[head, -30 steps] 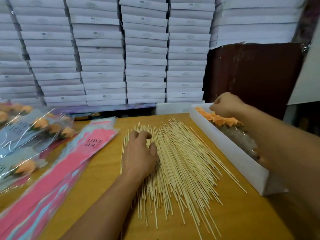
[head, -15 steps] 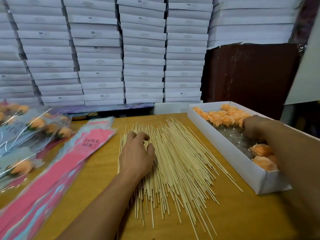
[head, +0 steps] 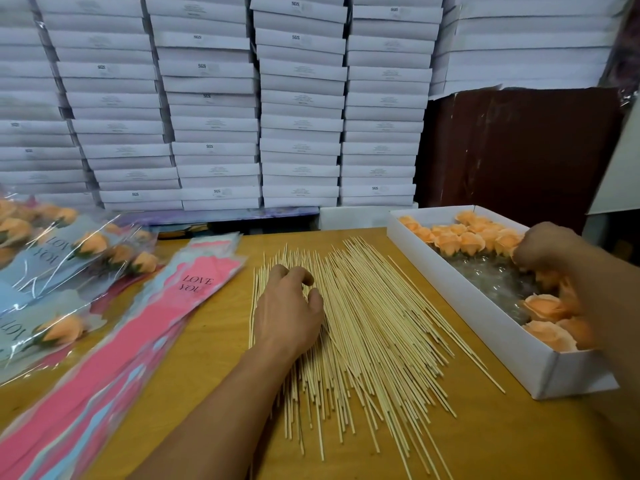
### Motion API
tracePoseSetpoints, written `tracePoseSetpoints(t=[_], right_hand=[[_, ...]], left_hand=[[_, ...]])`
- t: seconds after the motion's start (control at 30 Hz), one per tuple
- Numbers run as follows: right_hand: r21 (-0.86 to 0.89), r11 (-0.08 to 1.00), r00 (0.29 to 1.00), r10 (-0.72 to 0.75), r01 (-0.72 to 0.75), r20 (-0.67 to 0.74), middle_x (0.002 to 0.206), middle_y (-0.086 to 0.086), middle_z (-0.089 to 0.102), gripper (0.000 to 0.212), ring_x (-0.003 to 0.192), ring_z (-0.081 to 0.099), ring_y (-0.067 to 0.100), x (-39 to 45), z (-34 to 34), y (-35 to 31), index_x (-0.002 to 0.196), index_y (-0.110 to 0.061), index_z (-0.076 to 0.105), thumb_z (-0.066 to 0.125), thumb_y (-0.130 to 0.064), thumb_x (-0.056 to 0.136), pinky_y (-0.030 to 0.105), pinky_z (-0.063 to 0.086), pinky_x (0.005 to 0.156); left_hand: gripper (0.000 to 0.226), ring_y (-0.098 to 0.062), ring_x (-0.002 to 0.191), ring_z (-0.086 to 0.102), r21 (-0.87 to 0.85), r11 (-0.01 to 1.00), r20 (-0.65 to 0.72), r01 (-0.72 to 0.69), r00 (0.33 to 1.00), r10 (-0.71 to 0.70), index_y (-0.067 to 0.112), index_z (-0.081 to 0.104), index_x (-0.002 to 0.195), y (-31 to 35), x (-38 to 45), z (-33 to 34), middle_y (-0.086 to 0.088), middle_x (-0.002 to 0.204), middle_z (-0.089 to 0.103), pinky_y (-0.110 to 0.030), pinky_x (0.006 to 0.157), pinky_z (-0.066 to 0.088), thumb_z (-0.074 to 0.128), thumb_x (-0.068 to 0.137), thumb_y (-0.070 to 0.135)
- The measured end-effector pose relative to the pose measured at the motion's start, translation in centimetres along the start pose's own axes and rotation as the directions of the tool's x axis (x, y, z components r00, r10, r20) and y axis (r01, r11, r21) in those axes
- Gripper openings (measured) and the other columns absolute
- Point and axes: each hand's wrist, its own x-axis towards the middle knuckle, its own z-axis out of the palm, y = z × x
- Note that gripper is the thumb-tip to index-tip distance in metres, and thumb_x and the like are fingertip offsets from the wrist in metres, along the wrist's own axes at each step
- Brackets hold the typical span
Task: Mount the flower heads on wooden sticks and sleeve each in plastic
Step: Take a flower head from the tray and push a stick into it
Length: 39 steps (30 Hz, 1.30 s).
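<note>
A wide pile of thin wooden sticks (head: 374, 323) is spread over the middle of the yellow table (head: 502, 441). My left hand (head: 287, 306) rests on the pile's left side, fingers and thumb curled down onto the sticks. Right of the pile is a long white box (head: 485, 320) of orange flower heads (head: 460, 242) on clear plastic. My right hand (head: 543, 247) is inside the box at its far end, fingers curled around a flower head. Pink "LOVE YOU" plastic sleeves (head: 145, 334) lie stacked to the left of the sticks.
Finished sleeved flowers (head: 90, 244) are piled at the table's left edge. Stacks of flat white boxes (head: 298, 98) fill the wall behind the table. A dark brown board (head: 519, 150) stands behind the flower box.
My right hand dropped from above the box's far end into the box among the flower heads and closed on one. My left hand stayed on the sticks.
</note>
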Motion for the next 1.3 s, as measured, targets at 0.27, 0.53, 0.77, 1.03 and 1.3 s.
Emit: tracePoseSetpoints(t=[0.27,0.53,0.77,1.03,1.3], right_hand=[[0.288,0.897,0.769,-0.083,0.334,-0.634,0.119,0.023,0.057,0.041,0.111,0.053,0.043,-2.1,-2.3,-2.2,0.121,-0.007,0.060,0.063,-0.034,0.091,0.052,0.045,0.093],[0.410,0.778,0.719,-0.075,0.476,-0.691,0.119,0.017,0.056,0.030,0.106,0.055,0.035,-4.3,-3.8,-7.0,0.112,-0.010,0.061,0.061,-0.030,0.089,0.042,0.042,0.089],[0.392,0.536,0.609,-0.317,0.748,-0.727,0.106,0.016,0.053,0.019,0.095,0.057,0.031,-9.9,-2.9,-13.5,0.099,-0.004,0.073,0.069,-0.005,0.081,0.029,0.042,0.076],[0.444,0.520,0.650,-0.728,0.730,-0.217,0.119,0.002,0.060,0.064,0.114,0.057,0.023,-20.0,2.1,-19.3,0.141,-0.024,0.054,0.073,-0.018,0.080,0.031,0.044,0.094],[0.832,0.464,0.765,-0.639,0.304,0.077,0.099,0.000,0.061,0.075,0.094,0.068,0.022,-20.2,4.3,-19.1,0.141,-0.018,0.053,0.085,-0.014,0.073,0.035,0.057,0.080]], left_hand=[[0.018,-0.017,0.089,0.057,-0.002,1.000,-0.001,0.012,1.000,-0.012,0.020,0.063,0.111,0.2,0.0,-0.1,0.003,0.113,0.052,-0.038,0.081,0.053,0.060,0.095,0.026],[0.020,-0.015,0.085,0.056,-0.002,1.000,-0.023,0.012,1.000,-0.012,0.020,0.063,0.113,0.2,0.0,0.0,0.005,0.110,0.051,-0.032,0.074,0.049,0.060,0.094,0.025],[0.053,-0.009,0.088,0.052,-0.144,0.986,-0.088,-0.084,0.994,0.072,0.024,0.044,0.141,0.2,0.0,-0.2,0.001,0.114,0.057,-0.026,0.077,0.040,0.067,0.093,0.027],[0.080,-0.010,0.118,0.052,-0.285,0.940,-0.049,-0.187,0.982,0.181,0.017,0.038,0.152,0.4,0.0,-0.3,0.000,0.136,0.054,-0.019,0.095,0.042,0.077,0.082,0.012],[0.079,-0.010,0.096,0.061,-0.334,0.942,-0.029,-0.020,1.000,0.011,0.017,0.040,0.149,0.3,0.2,-0.5,0.006,0.105,0.059,-0.012,0.081,0.043,0.074,0.078,0.004]])
